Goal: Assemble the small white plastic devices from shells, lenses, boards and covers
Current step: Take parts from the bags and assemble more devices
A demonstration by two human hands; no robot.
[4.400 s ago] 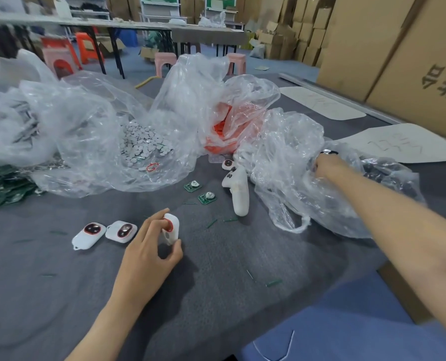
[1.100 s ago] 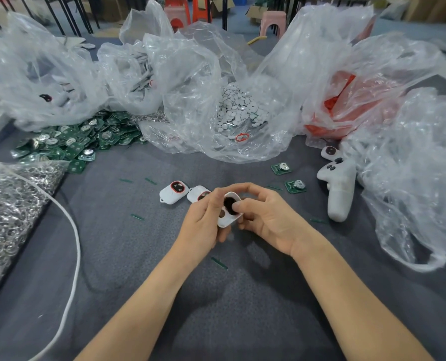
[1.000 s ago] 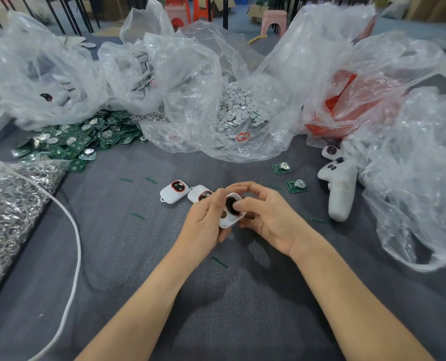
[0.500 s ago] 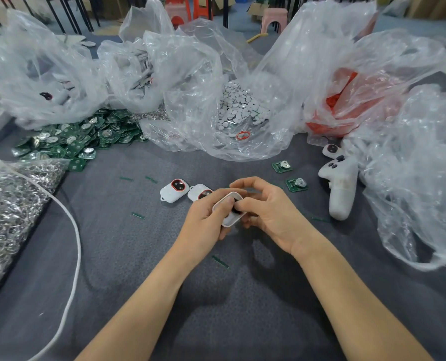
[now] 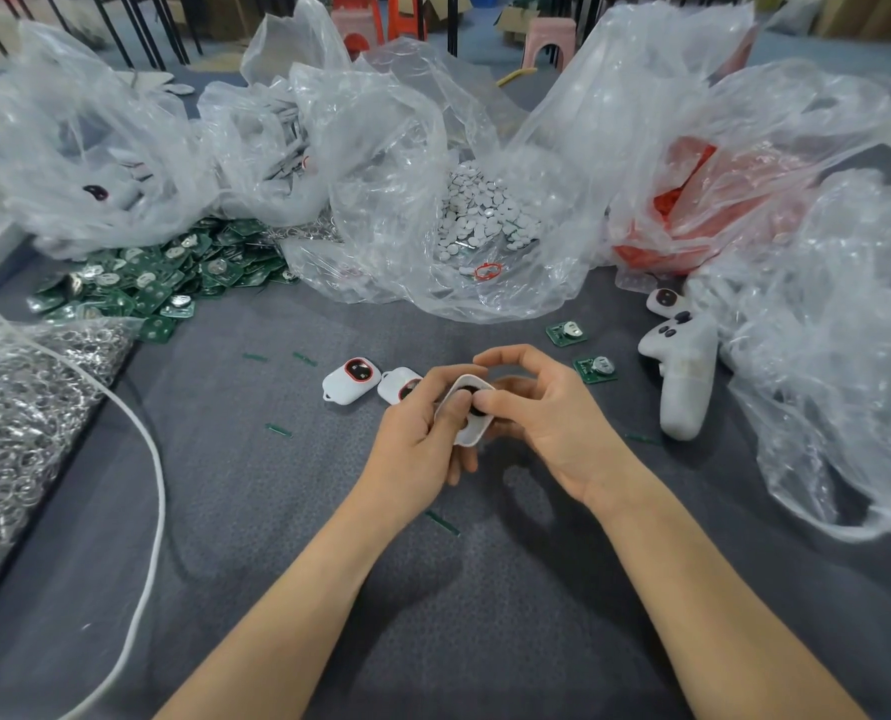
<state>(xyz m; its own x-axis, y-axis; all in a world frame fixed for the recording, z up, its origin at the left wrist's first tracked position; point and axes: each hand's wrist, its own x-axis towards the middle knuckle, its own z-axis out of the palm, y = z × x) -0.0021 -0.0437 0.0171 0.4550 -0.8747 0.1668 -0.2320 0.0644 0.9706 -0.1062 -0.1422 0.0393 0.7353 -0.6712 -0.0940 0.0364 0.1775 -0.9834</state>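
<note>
Tilted a little since half a second ago, the white shell (image 5: 468, 432) shows more of its dark lens (image 5: 478, 417). The left hand (image 5: 412, 439) curls round the shell, and the right hand (image 5: 552, 423) pinches it, thumb on the lens. Both hold it just above the grey table (image 5: 485, 615), near two finished devices (image 5: 352, 379).

Fingers (image 5: 500, 406) hide most of the white shell (image 5: 473, 433).

Left grip (image 5: 417, 439), right grip (image 5: 547, 423): bare hands; forearms (image 5: 287, 589) bare to frame edge.
</note>
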